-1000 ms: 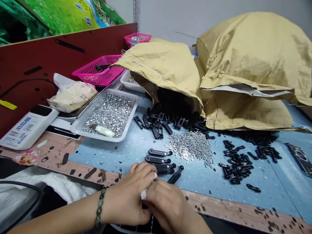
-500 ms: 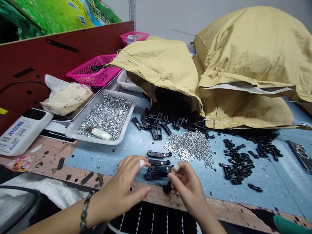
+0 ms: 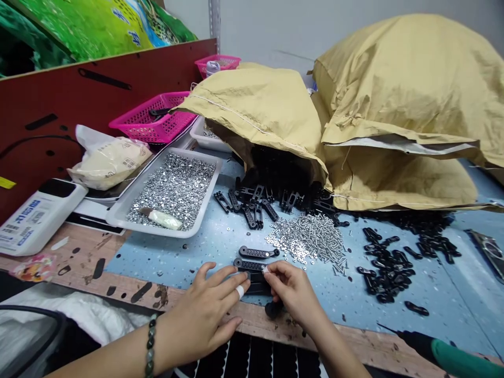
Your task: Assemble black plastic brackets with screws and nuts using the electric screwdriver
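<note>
Several black plastic arms (image 3: 259, 253) lie in a row near the table's front edge. My left hand (image 3: 210, 304) rests with spread fingers over their left ends, a white wrap around one finger. At the right end of one arm, my right hand (image 3: 293, 291) pinches thumb and forefinger together; whatever sits between the tips is too small to name. Under that hand a black rounded part (image 3: 272, 310) shows partly. Just beyond the arms lies a heap of silver screws (image 3: 325, 236), with small washers or nuts (image 3: 289, 244) along its left side.
A white tray (image 3: 214, 181) of small metal pieces stands left. Black forked parts (image 3: 252, 207) spill from a paper sack (image 3: 271, 100). Small black links (image 3: 388, 268) are piled right, and a green-handled driver (image 3: 452, 359) points in from the lower right. A pink basket (image 3: 137, 128) stands behind.
My right hand has moved left and slightly forward, up to an arm's right end. My left hand has come down over the arms' left ends. The view has shifted slightly.
</note>
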Motion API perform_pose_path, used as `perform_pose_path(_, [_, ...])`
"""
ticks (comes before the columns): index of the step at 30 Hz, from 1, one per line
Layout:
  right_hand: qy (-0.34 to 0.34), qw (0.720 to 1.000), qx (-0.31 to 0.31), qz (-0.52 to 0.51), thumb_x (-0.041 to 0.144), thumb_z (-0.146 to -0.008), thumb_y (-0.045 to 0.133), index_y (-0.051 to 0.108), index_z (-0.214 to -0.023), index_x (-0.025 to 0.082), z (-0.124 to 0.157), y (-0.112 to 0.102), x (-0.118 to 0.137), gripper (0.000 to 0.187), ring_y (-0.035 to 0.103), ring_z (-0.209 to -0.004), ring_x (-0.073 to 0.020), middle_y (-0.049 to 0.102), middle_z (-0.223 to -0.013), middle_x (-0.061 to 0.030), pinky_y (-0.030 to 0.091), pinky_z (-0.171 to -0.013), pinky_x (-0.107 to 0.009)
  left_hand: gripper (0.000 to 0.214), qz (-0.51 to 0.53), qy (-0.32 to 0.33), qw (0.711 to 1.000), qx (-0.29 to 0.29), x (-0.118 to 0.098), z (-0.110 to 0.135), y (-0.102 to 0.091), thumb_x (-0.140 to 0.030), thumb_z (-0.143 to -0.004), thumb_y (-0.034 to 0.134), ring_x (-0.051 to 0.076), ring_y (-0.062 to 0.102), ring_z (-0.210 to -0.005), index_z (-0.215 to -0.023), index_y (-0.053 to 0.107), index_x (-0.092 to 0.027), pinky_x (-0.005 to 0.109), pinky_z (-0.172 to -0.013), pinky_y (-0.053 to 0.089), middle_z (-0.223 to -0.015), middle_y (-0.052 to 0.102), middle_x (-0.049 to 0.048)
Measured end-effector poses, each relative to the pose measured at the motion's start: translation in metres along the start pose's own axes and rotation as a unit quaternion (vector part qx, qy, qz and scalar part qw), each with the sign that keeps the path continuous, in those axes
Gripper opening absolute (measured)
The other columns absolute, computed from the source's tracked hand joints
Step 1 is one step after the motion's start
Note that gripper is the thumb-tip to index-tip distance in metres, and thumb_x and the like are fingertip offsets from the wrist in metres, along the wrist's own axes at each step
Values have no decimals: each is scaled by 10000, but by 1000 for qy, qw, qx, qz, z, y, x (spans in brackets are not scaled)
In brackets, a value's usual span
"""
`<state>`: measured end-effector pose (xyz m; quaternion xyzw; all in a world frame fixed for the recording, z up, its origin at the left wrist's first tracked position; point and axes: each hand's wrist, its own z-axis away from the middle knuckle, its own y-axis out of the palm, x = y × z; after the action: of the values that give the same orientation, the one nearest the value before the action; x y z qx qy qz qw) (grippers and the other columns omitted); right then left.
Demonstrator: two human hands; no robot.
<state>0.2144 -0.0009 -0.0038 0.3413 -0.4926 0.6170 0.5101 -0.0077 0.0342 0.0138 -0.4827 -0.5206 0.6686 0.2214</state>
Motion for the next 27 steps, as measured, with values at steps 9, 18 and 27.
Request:
perform_pose_path(9, [2,999,3,47,275,-820,519,558,-780,190,-1,0,4,102,481,-456,-104,467,-570,47,443,-404,-210,537,18,11,1000,0,1,-2,-3,-266,-892,470,283,388,-1283,-1413,338,-252,514,-1064,219,-1395,477,35])
perform_pose_path(18, [-48,977,-47,202,168,-806,515,442,-844,218,-2,4,2,96,512,-506,-124,510,-616,54,409,-479,-225,558,11,3,1000,4,-7,-8,-4,-347,-909,452,297,407,-1253,-1435,294,-248,542,-1058,205,-1359,493,69])
perform_pose_path(27, [-328,841,-153,401,152,-900,447,478,-1155,165,22,13,1,258,602,-937,-233,640,-983,-108,484,-852,-465,542,-19,-10,1000,-18,-14,-13,-4,-193,-829,468,293,435,-1200,-1366,403,-221,552,-1035,219,-1240,541,72])
